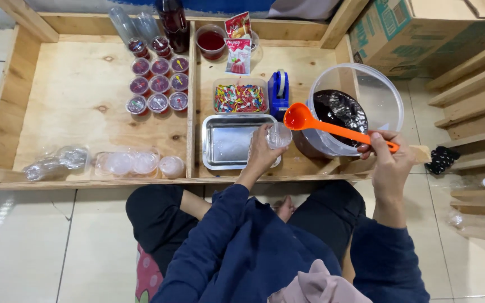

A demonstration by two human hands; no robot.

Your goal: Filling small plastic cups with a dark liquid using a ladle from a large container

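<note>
Head view: left hand point(260, 151) curled around a small clear cup point(279, 135), held above the right edge of a steel tray point(225, 143). Right hand point(387, 160) pinching the handle of an orange ladle point(332, 127), bowl tipped just beside the cup's rim. Behind, a clear bucket point(380, 95) of dark liquid; farther left, filled cups point(158, 84) in rows.

A metal tray point(228, 141), sprinkles box point(241, 96), and blue tape dispenser point(278, 90).
</note>
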